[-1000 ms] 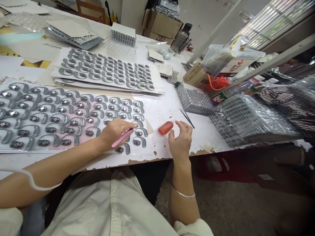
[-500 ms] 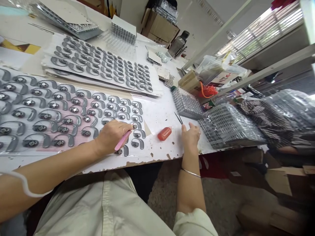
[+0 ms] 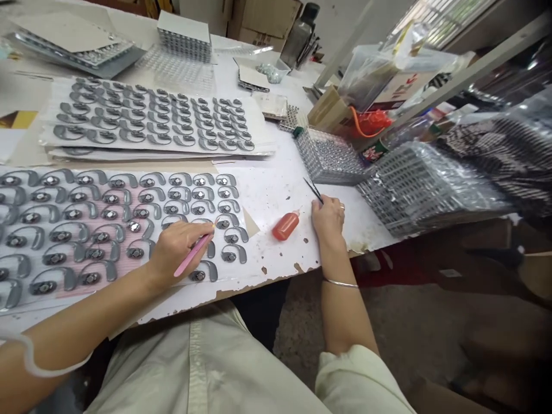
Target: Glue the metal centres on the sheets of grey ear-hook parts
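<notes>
My left hand (image 3: 179, 248) is closed on pink tweezers (image 3: 190, 256), held low over the sheet's right part. Beneath it spreads a clear plastic-covered sheet (image 3: 230, 275) with rows of grey hook-shaped pieces (image 3: 100, 236), each bearing a shiny round stone. My right hand (image 3: 330, 219) rests on the table with fingers curled at the near end of black tweezers (image 3: 313, 188), whose tips point away to the left. Between my hands lies a small squeeze bottle (image 3: 286, 226) of red-orange liquid, untouched.
Behind the sheet lies a stack of white cards (image 3: 254, 147) with similar grey pieces. To the right stand a clear tray of small stones (image 3: 330, 158) and a plastic-wrapped stack (image 3: 426, 187). The table's chipped front edge (image 3: 263, 282) runs close to my lap.
My right hand has moved from open fingers beside the black tweezers to curled around their near end. The left hand keeps the pink tweezers over the sheet. The camera view has shifted.
</notes>
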